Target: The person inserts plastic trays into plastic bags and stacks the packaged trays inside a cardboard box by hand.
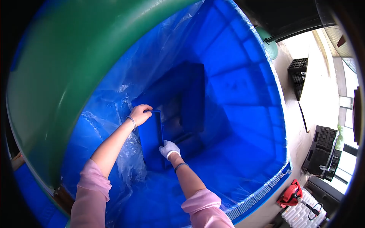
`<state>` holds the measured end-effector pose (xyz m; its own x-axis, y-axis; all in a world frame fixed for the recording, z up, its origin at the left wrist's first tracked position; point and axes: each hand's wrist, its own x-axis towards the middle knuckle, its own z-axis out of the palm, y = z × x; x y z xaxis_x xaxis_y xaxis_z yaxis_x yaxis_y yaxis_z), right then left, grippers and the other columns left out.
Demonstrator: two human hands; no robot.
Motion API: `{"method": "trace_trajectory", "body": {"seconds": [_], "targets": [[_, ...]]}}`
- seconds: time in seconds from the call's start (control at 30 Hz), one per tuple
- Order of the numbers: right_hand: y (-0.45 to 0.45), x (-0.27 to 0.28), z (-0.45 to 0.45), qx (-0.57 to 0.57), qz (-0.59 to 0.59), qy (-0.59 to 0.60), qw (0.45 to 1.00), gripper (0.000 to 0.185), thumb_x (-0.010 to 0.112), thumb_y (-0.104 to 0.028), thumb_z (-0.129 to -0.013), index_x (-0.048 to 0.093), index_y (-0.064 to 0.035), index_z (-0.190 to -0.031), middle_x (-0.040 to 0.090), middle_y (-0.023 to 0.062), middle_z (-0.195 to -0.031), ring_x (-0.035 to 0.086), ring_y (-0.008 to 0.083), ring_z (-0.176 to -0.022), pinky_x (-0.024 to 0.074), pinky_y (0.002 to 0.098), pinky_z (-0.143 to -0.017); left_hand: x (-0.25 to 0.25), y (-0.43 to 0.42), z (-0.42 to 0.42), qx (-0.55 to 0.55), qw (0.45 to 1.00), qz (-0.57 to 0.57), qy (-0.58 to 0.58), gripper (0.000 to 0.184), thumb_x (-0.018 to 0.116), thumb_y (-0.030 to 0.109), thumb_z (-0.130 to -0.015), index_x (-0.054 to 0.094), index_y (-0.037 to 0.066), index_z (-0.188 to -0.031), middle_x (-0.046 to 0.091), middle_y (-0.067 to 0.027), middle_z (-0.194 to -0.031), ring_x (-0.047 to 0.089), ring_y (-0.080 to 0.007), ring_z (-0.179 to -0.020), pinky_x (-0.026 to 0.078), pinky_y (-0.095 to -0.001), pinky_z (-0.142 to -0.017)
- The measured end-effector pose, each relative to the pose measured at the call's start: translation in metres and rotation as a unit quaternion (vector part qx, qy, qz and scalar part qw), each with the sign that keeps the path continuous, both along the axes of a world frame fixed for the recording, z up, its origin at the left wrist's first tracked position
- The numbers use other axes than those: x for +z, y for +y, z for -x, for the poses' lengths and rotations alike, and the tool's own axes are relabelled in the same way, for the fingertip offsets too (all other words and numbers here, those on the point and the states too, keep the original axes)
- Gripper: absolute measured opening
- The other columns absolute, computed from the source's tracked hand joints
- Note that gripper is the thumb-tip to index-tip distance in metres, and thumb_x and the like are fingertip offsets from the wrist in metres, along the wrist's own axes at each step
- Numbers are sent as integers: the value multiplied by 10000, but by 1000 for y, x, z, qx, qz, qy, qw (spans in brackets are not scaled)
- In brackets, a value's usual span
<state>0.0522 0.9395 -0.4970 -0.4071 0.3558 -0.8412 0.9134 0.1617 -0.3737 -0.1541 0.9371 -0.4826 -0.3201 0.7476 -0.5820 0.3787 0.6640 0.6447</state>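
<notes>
A blue plastic tray (151, 133) with a low rim is held tilted inside a large blue bin (247, 133). My left hand (140, 115), bare and with a bracelet at the wrist, has its fingers closed over the tray's upper corner. In a white glove, my right hand (169, 149) grips the tray's right edge lower down. Dark blue box-like pieces (194, 97) lie deeper in the bin, partly in shadow. Clear plastic film (127, 148) hangs crumpled along the bin's left side, close to my left forearm.
A big green curved surface (76, 64) covers the upper left. More film lines the bin's rim (279, 114). On the floor to the right are black crates (323, 146), another black crate (298, 76), and a white ribbed container (304, 212) with a red item (291, 193) beside it.
</notes>
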Motion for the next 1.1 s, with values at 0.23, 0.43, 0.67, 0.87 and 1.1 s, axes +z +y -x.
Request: {"method": "trace_trajectory", "body": {"seconds": [0.23,0.43,0.67,0.87,1.1], "targets": [[94,9,-25,-533,-8,272,801,99,475,-50,-650,531,19,-693,504,16,-624,452,124,-584,374,264,-563,-30,20,31,-17,969,-62,240,350,520,90,-748,488,32,-1092,511,-173,-1039,514,-339,-942,413,-381,-839],[171,-41,-37,-254,-271,139,918,247,505,-111,-636,575,37,-821,566,100,-727,518,215,-662,413,326,-638,-41,33,-2,5,956,46,291,292,494,49,-739,470,44,-1029,489,-183,-987,544,-353,-879,455,-436,-740],[157,-12,-18,-355,-19,124,926,208,491,-132,-628,579,20,-741,546,106,-641,501,229,-616,384,315,-588,52,4,-21,25,961,42,271,325,526,96,-713,462,46,-1028,417,-192,-1161,548,-364,-864,452,-456,-737],[162,77,-43,-352,30,65,933,147,508,-178,-632,557,-44,-669,528,96,-781,455,217,-752,362,344,-728,145,-37,-40,-11,966,131,223,423,499,104,-742,394,-15,-1135,218,-283,-1315,589,-354,-817,476,-425,-741],[126,191,-76,-421,10,129,898,203,551,-227,-606,550,-41,-687,526,87,-772,465,203,-696,383,316,-648,253,-90,-72,-76,955,215,191,604,443,50,-751,194,-36,-1295,568,-232,-984,584,-329,-876,479,-378,-752]]}}
